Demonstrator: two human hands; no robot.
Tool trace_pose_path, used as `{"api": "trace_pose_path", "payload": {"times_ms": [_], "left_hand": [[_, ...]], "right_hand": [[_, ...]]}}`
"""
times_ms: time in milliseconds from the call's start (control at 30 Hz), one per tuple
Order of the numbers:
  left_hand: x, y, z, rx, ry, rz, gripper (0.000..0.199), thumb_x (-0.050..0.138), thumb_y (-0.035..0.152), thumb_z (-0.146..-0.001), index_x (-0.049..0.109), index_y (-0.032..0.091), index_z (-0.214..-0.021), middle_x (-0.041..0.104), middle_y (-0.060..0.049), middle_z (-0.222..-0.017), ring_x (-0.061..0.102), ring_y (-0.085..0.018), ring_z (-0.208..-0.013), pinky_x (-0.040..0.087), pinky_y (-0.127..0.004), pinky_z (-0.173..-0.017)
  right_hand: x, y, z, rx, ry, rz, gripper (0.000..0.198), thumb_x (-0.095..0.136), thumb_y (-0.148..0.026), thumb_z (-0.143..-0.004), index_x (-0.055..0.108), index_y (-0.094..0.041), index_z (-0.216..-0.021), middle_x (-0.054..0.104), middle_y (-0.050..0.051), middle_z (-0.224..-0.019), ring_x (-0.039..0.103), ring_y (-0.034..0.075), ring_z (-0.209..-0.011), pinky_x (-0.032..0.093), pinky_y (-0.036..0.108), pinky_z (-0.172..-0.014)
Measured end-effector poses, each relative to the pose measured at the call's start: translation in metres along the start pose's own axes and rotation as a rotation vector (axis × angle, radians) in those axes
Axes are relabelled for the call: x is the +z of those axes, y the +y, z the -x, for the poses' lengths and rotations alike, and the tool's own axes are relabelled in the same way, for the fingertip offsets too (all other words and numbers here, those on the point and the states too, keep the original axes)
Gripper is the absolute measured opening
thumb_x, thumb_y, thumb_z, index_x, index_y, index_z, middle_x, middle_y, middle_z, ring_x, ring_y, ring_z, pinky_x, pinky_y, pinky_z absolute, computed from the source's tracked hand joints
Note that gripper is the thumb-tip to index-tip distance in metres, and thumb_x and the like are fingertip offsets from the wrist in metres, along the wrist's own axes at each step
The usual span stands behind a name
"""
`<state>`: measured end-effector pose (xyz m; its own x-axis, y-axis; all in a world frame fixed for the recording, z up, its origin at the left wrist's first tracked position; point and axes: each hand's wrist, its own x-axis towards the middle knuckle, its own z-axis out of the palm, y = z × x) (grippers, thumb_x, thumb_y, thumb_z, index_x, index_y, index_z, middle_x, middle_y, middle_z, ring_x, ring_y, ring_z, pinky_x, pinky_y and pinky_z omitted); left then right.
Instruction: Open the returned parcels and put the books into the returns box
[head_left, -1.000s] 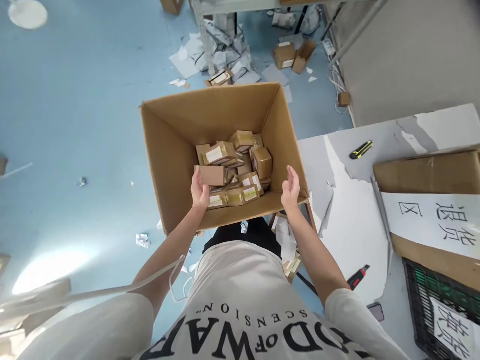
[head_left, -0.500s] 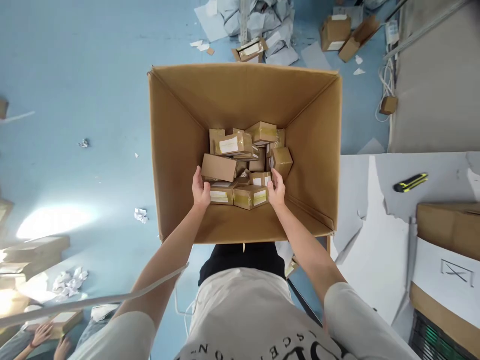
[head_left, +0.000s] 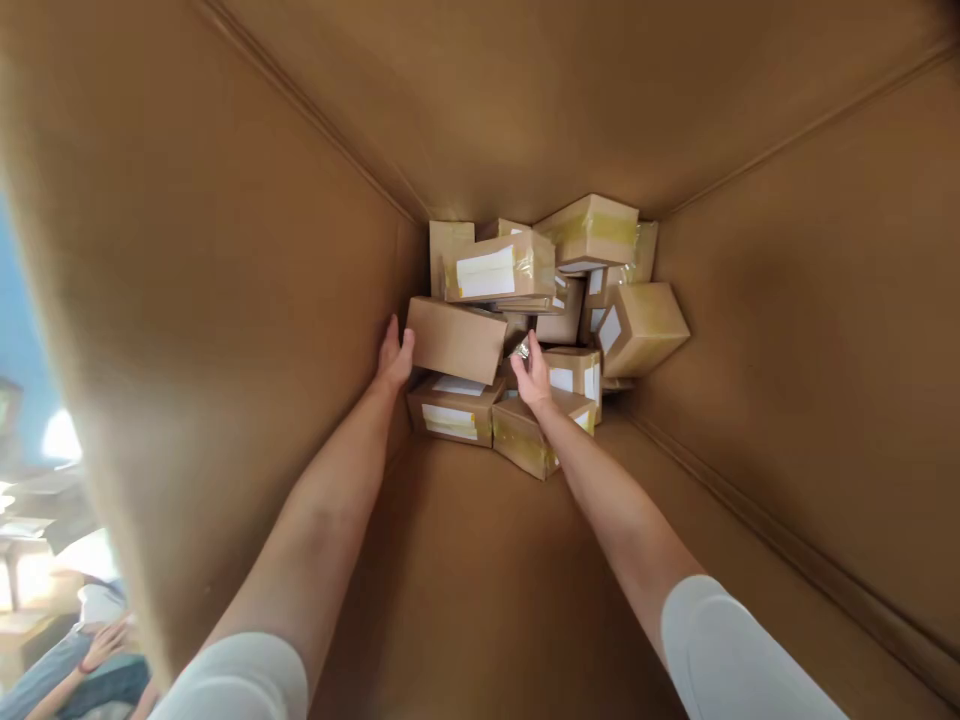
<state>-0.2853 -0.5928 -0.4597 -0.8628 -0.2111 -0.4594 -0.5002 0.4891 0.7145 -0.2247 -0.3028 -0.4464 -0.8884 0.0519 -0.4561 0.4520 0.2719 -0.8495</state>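
Observation:
Both arms reach deep into a large cardboard box [head_left: 465, 560]. Several small taped cardboard boxes are piled at its bottom. My left hand [head_left: 395, 352], thumb and fingers apart, is at the left end of a plain brown small box [head_left: 456, 340]; whether it touches is hard to tell. My right hand [head_left: 531, 372], also with thumb and fingers apart, is just right of that box. Below it lie a labelled small box [head_left: 450, 412] and a yellow-taped small box [head_left: 521, 435]. Behind it sits a small box with a white label [head_left: 502, 268].
The large box's walls rise around both arms, with the left wall [head_left: 225, 300] close to my left arm. A tilted small box [head_left: 649, 328] leans by the right wall. Outside at lower left, another person's hand [head_left: 105, 645] shows.
I have leaned down into the large box, so its walls now fill most of the view. My right hand has moved left, nearer the plain brown small box.

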Motion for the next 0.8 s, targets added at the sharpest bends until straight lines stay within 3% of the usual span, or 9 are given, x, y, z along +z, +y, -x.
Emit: {"api": "trace_pose_path", "payload": {"times_ms": [67, 200, 300, 400, 600, 800], "left_hand": [[0.01, -0.017, -0.015, -0.069, -0.007, 0.031, 0.09, 0.038, 0.08, -0.079, 0.048, 0.014, -0.14, 0.042, -0.016, -0.149, 0.034, -0.028, -0.141, 0.02, -0.039, -0.12], [0.024, -0.03, -0.032, -0.08, 0.027, 0.096, 0.082, 0.033, 0.08, -0.08, 0.063, 0.016, -0.121, 0.06, -0.014, -0.131, 0.048, -0.028, -0.131, 0.03, -0.041, -0.115], [0.025, -0.025, -0.03, -0.106, 0.031, 0.13, 0.08, 0.035, 0.08, -0.08, 0.066, 0.015, -0.115, 0.064, -0.014, -0.124, 0.054, -0.027, -0.125, 0.034, -0.04, -0.113], [0.019, -0.008, -0.016, -0.139, 0.026, 0.183, 0.08, 0.037, 0.08, -0.079, 0.068, 0.015, -0.112, 0.067, -0.013, -0.121, 0.057, -0.027, -0.12, 0.037, -0.04, -0.111], [-0.014, 0.058, 0.033, -0.158, 0.001, 0.271, 0.079, 0.045, 0.081, -0.074, 0.07, 0.014, -0.108, 0.069, -0.012, -0.117, 0.059, -0.03, -0.117, 0.042, -0.043, -0.106], [-0.074, 0.169, 0.112, -0.008, -0.076, 0.574, 0.073, 0.046, 0.075, -0.079, 0.068, 0.016, -0.114, 0.067, -0.009, -0.121, 0.054, -0.029, -0.125, 0.04, -0.045, -0.108]], "right_hand": [[0.017, 0.017, -0.013, 0.118, -0.011, 0.014, 0.089, 0.042, -0.072, -0.082, 0.017, -0.024, -0.154, 0.031, 0.005, -0.156, 0.024, 0.026, -0.146, 0.017, 0.05, -0.12], [0.043, 0.033, -0.033, 0.242, -0.21, -0.022, 0.1, 0.044, -0.074, -0.08, 0.003, -0.022, -0.155, 0.015, 0.003, -0.161, 0.018, 0.024, -0.148, 0.012, 0.047, -0.121], [0.048, 0.033, -0.038, 0.243, -0.267, -0.065, 0.108, 0.045, -0.077, -0.078, -0.006, -0.021, -0.154, 0.008, 0.003, -0.162, 0.014, 0.024, -0.149, 0.011, 0.046, -0.122], [0.041, 0.023, -0.03, 0.232, -0.272, -0.081, 0.104, 0.043, -0.077, -0.079, -0.003, -0.023, -0.155, 0.011, 0.001, -0.162, 0.014, 0.024, -0.149, 0.01, 0.046, -0.122], [-0.001, -0.035, 0.01, 0.166, -0.212, -0.103, 0.092, 0.04, -0.078, -0.079, 0.015, -0.03, -0.154, 0.03, 0.0, -0.157, 0.02, 0.024, -0.147, 0.012, 0.048, -0.121], [-0.065, -0.144, 0.073, 0.056, -0.037, -0.196, 0.096, 0.03, -0.087, -0.074, 0.037, -0.026, -0.148, 0.032, 0.006, -0.154, 0.021, 0.027, -0.146, 0.013, 0.047, -0.121]]}}
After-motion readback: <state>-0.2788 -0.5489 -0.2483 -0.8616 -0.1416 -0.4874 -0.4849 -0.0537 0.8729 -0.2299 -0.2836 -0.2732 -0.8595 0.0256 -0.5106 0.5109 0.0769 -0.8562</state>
